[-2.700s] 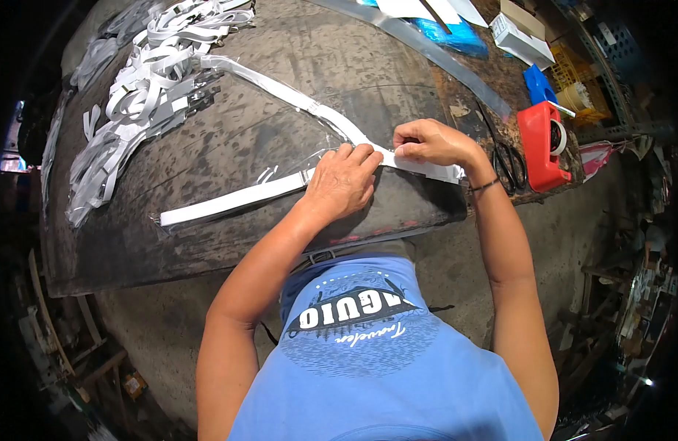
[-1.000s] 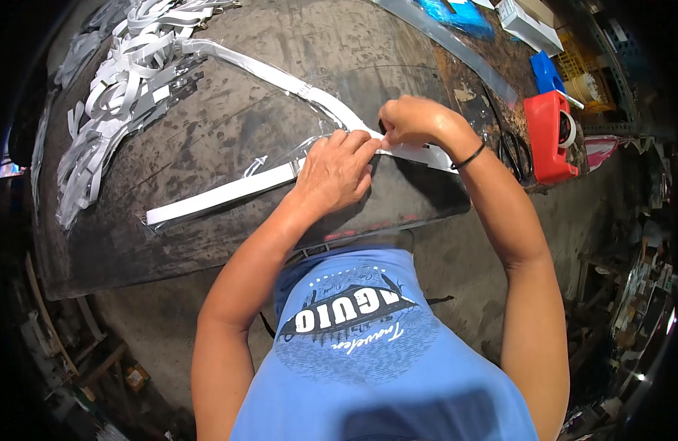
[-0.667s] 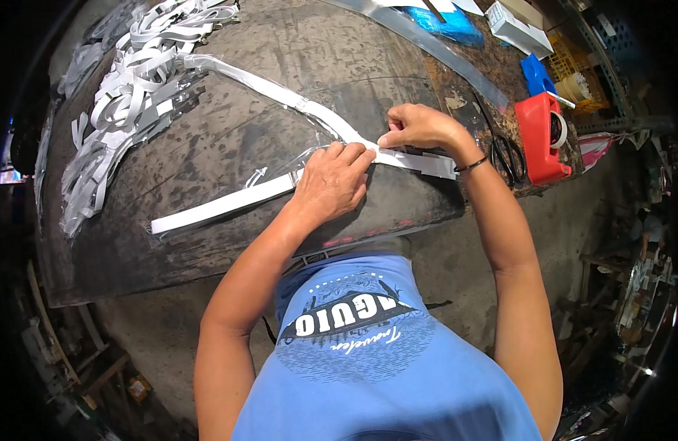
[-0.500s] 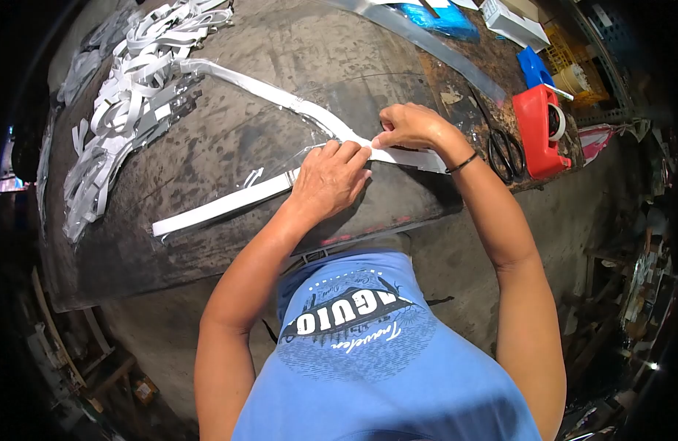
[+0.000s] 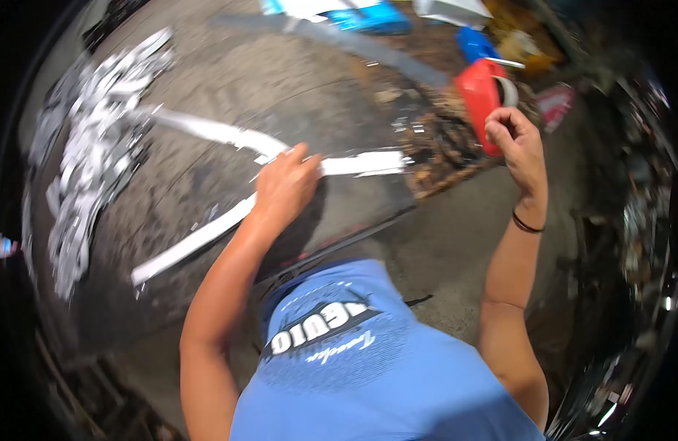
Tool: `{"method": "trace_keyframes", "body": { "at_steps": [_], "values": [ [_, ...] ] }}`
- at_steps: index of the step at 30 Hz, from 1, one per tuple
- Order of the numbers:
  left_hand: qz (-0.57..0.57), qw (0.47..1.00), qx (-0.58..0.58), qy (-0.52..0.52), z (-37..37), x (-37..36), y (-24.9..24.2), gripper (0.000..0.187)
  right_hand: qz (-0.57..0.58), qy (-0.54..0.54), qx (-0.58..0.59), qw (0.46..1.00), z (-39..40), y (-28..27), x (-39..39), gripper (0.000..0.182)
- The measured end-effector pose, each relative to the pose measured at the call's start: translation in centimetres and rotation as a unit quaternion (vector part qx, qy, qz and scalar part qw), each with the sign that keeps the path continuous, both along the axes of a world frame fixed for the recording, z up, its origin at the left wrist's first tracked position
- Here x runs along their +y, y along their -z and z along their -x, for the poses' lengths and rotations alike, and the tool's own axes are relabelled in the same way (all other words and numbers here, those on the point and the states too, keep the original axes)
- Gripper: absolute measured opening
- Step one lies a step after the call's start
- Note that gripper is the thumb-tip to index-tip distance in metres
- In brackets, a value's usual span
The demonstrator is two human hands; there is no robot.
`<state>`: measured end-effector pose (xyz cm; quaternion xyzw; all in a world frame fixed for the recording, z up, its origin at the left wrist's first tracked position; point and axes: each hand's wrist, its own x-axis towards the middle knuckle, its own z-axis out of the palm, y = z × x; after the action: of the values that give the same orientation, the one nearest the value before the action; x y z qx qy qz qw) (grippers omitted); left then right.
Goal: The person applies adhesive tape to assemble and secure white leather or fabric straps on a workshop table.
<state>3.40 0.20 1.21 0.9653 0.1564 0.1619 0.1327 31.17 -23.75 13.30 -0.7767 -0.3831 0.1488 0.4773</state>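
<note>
My left hand (image 5: 289, 180) presses down where white strips (image 5: 364, 163) meet on the dark table, its fingers bent over them. One strip runs up-left, another down-left, and a short end sticks out to the right. My right hand (image 5: 517, 140) is raised at the red tape dispenser (image 5: 480, 99), just below its tape roll (image 5: 508, 92). Thumb and fingers are pinched together there; whether a piece of tape is between them cannot be made out. A dark band circles the right wrist.
A heap of white strips in clear plastic (image 5: 107, 140) lies at the left. Across the back stretches a long clear plastic strip (image 5: 368, 50), near a blue packet (image 5: 372, 18). A blue object (image 5: 477, 45) and a white box (image 5: 453, 10) stand at the back right.
My right hand has left the strips and moved right to the tape dispenser. My left hand stays on the strips. The view has shifted and is blurred.
</note>
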Motion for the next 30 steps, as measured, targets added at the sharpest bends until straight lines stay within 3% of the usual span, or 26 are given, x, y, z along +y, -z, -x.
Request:
{"method": "trace_keyframes", "body": {
  "at_steps": [1, 3, 6, 8, 9, 12, 13, 15, 20, 23, 28, 30],
  "values": [
    [-0.023, 0.999, -0.026, 0.003, 0.0, -0.1, 0.5, 0.026, 0.004, 0.029, -0.023, 0.999, -1.8, -0.4, -1.8, 0.011],
    [-0.066, 0.997, -0.047, 0.004, 0.3, -0.6, 0.8, 0.030, -0.148, 0.210, -0.007, 0.966, -5.4, 0.3, -4.9, 0.011],
    [-0.100, 0.995, -0.013, 0.009, 0.8, -1.3, 0.1, 0.038, -0.064, 0.323, -0.021, 0.944, -9.5, 1.9, -8.3, 0.017],
    [-0.116, 0.993, 0.012, 0.008, 1.1, -1.9, -0.7, 0.043, 0.050, 0.320, -0.037, 0.945, -9.9, 2.4, -7.9, 0.026],
    [-0.130, 0.990, 0.047, 0.001, 1.3, -2.1, -1.0, 0.049, 0.074, 0.269, -0.083, 0.957, -11.6, 3.8, -8.2, 0.032],
    [-0.150, 0.987, 0.061, -0.005, 1.7, -2.6, -0.4, 0.059, 0.175, 0.246, 0.070, 0.951, -11.4, 2.7, -6.0, 0.032],
    [-0.125, 0.987, 0.096, -0.015, 1.9, -2.7, -0.3, 0.065, 0.172, 0.249, 0.070, 0.951, -11.8, 2.9, -5.7, 0.032],
    [-0.141, 0.988, 0.056, -0.019, 2.1, -2.7, 0.4, 0.066, 0.148, 0.184, -0.006, 0.972, -12.8, 3.5, -5.3, 0.030],
    [-0.121, 0.992, 0.002, -0.034, 2.5, -2.6, 1.4, 0.066, 0.169, 0.216, -0.093, 0.957, -12.0, 1.2, -4.9, 0.020],
    [-0.122, 0.992, 0.000, -0.036, 2.6, -2.6, 1.4, 0.064, 0.117, 0.214, -0.025, 0.970, -11.5, 1.8, -6.3, 0.021],
    [-0.123, 0.992, -0.005, -0.030, 2.6, -2.6, 1.3, 0.062, -0.056, 0.264, 0.138, 0.953, -8.4, 3.6, -7.2, 0.047],
    [-0.123, 0.992, -0.003, -0.030, 2.7, -2.6, 1.2, 0.062, -0.069, 0.268, 0.143, 0.950, -7.9, 3.9, -7.1, 0.046]
  ]
}}
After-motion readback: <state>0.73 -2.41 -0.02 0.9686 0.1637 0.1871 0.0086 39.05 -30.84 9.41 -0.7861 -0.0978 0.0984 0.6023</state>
